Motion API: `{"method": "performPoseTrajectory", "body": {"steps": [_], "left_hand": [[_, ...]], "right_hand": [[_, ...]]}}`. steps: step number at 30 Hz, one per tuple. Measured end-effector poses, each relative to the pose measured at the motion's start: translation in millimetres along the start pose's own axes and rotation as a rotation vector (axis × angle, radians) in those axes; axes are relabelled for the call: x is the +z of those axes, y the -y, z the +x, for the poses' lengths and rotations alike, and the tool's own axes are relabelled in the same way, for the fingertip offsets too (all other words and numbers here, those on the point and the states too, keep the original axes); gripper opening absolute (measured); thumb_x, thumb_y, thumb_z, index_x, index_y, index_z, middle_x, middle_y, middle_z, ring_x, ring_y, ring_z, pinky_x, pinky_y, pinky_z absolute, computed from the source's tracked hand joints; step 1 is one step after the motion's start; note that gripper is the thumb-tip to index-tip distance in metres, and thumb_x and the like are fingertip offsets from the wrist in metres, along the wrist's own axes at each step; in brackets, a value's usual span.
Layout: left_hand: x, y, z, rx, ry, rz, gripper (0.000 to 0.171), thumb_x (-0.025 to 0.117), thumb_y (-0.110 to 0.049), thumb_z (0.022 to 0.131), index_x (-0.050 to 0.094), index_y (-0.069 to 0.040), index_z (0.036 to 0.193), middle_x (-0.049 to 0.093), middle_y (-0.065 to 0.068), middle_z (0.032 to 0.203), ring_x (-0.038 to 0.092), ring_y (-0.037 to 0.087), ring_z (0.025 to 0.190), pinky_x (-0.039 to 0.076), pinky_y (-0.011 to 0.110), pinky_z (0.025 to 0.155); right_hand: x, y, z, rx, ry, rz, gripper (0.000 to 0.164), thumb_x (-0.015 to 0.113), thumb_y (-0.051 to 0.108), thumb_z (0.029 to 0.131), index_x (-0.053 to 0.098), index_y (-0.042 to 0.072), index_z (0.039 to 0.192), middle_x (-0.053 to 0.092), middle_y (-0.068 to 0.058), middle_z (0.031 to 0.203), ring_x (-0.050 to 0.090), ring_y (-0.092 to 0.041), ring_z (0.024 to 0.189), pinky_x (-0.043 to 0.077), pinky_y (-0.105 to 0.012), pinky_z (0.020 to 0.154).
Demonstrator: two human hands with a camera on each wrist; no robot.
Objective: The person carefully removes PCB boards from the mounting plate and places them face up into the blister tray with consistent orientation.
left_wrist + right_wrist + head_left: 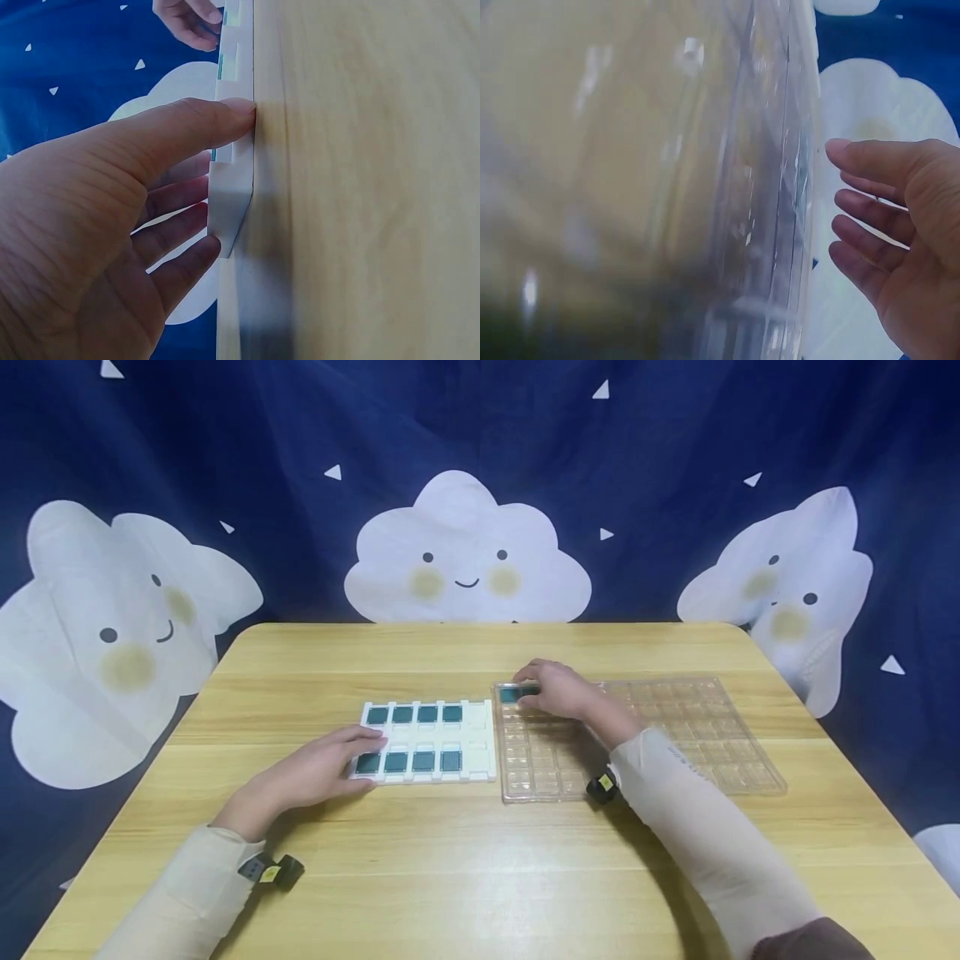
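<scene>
On the bench [480, 877], the left hand [318, 768], fingers loosely spread, touches the left end of a white tray [477, 718] carrying eight green squares [423, 762]. Farther right, the right hand [561, 690], fingers parted, hovers just above the clear tray's [675, 735] far left corner.

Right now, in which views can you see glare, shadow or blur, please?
Head: a soft glare on the table near the bottom, with a shadow along the right sleeve; left wrist: a dark shadow on the table by the end of the white tray; right wrist: the clear tray is blurred, with bright glints, while the right hand looks sharper.
</scene>
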State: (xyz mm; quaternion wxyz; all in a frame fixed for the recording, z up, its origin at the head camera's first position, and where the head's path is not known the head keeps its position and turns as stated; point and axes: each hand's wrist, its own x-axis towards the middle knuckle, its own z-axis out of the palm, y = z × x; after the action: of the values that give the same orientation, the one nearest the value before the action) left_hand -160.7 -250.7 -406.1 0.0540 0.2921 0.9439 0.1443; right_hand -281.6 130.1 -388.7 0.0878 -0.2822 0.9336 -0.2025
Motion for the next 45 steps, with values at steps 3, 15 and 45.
{"method": "performPoseTrajectory", "body": {"steps": [3, 15, 45], "left_hand": [[0.6, 0.6, -0.2, 0.001, 0.0, 0.001, 0.063, 0.074, -0.036, 0.087, 0.055, -0.005, 0.138, 0.05, 0.014, 0.142, 0.045, 0.038, 0.131, 0.035, 0.054, 0.109], [0.5, 1.0, 0.4, 0.007, -0.003, -0.004, 0.063, 0.074, -0.036, 0.087, 0.055, -0.004, 0.138, 0.049, 0.015, 0.142, 0.045, 0.038, 0.131, 0.036, 0.053, 0.109], [-0.8, 1.7, 2.6, 0.012, 0.005, -0.005, 0.065, 0.075, -0.036, 0.086, 0.055, -0.004, 0.138, 0.049, 0.015, 0.143, 0.045, 0.037, 0.131, 0.036, 0.053, 0.109]], "right_hand": [[2.7, 6.8, 1.8, -0.014, -0.01, 0.013, 0.041, 0.072, 0.024, 0.089, 0.064, 0.007, 0.126, 0.061, -0.011, 0.127, 0.056, -0.03, 0.116, 0.042, -0.046, 0.105], [9.3, 30.7, 9.1, -0.034, -0.005, 0.065, 0.043, 0.072, 0.023, 0.09, 0.062, 0.005, 0.128, 0.064, -0.01, 0.124, 0.059, -0.027, 0.115, 0.046, -0.041, 0.102], [31.2, 73.1, 35.0, -0.111, 0.082, 0.114, 0.053, 0.071, 0.033, 0.091, 0.057, 0.008, 0.135, 0.061, -0.006, 0.131, 0.058, -0.021, 0.118, 0.044, -0.035, 0.104]]}}
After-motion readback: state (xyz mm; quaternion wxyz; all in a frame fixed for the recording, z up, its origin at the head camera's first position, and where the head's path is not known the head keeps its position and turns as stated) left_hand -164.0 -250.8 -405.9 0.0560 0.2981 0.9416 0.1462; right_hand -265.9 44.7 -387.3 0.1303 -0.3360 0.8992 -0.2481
